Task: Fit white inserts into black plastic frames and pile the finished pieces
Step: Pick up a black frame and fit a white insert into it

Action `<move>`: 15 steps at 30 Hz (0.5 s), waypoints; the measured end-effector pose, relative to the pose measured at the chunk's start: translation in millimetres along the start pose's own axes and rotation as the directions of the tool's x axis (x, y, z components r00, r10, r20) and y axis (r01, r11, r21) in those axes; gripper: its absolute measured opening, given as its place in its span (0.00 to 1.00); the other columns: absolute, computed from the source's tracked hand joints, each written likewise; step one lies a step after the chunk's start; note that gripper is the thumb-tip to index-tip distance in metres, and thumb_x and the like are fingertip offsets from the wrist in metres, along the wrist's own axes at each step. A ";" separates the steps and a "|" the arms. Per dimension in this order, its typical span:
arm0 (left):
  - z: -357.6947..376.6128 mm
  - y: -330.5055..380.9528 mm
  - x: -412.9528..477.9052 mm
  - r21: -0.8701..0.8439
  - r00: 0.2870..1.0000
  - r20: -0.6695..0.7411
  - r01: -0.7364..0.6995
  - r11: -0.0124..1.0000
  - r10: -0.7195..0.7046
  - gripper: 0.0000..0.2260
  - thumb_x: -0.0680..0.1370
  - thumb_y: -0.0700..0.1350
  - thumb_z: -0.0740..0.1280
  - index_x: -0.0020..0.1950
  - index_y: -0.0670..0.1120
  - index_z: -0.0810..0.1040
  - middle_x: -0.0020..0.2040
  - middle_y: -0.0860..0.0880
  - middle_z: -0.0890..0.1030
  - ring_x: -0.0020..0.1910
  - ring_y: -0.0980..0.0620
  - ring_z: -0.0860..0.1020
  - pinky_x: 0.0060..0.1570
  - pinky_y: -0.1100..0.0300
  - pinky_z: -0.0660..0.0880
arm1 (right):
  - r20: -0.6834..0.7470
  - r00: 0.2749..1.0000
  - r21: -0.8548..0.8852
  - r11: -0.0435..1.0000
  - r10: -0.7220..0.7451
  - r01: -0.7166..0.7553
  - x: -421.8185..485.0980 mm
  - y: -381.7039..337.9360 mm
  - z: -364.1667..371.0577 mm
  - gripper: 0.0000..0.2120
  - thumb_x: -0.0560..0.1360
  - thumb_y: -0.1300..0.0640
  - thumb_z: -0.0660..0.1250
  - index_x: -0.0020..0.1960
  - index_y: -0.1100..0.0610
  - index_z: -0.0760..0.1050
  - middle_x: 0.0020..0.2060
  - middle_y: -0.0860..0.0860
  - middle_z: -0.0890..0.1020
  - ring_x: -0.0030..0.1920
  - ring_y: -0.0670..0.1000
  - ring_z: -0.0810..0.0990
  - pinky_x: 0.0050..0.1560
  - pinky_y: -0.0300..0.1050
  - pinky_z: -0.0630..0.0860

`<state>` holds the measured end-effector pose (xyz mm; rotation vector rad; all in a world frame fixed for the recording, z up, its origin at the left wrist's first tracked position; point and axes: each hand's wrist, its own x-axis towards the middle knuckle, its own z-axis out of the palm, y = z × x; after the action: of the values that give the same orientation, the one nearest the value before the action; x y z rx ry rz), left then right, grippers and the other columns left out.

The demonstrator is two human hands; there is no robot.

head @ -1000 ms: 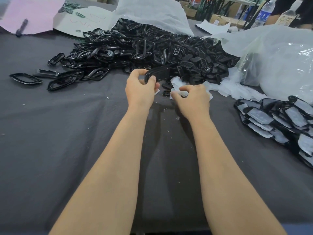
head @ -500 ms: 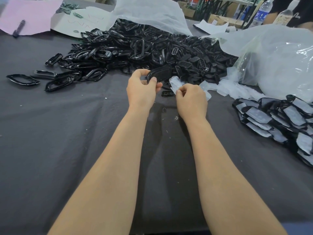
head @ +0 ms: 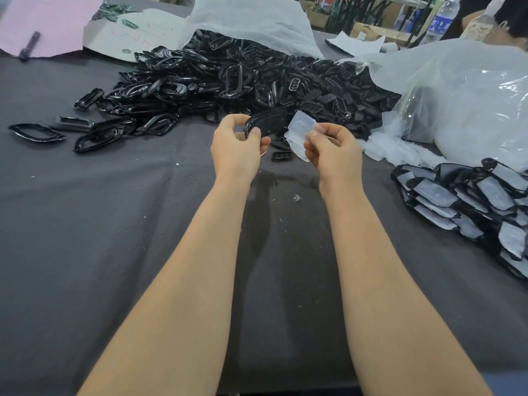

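My left hand (head: 238, 147) pinches a black plastic frame (head: 268, 121) by its near end, lifted above the dark cloth. Just to its right, my right hand (head: 333, 151) pinches a translucent white insert (head: 298, 132), held up beside the frame with a small gap between them. A big heap of loose black frames (head: 228, 81) lies behind both hands. Loose white inserts (head: 394, 147) lie at the right by a plastic bag. Finished pieces (head: 471, 201), black with white faces, are piled at the right edge.
A small black part (head: 282, 156) lies on the grey cloth (head: 114, 224) between my hands. Stray frames (head: 37, 132) sit at the left. White plastic bags (head: 471, 95) rise at the back and right. Pink paper with a marker (head: 30, 44) lies far left.
My right hand has lifted the white insert off the cloth and raised it beside the frame. My left hand has kept its hold on the black frame, nearly still.
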<state>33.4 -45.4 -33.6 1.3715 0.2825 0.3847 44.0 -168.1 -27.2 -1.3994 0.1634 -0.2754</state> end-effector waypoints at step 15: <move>1.7 3.8 -2.5 -0.107 0.996 0.031 0.089 0.990 -0.086 0.06 0.80 0.34 0.63 0.52 0.44 0.74 0.40 0.48 0.80 0.33 0.60 0.81 0.39 0.68 0.78 | 0.098 0.984 -0.018 0.988 -0.152 0.154 -6.5 -4.9 1.6 0.06 0.76 0.66 0.66 0.43 0.58 0.75 0.34 0.51 0.81 0.33 0.42 0.79 0.40 0.36 0.77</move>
<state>31.4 -47.4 -29.6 1.2524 0.2946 0.3043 37.8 -165.4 -22.5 -1.4504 -0.0208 -0.3331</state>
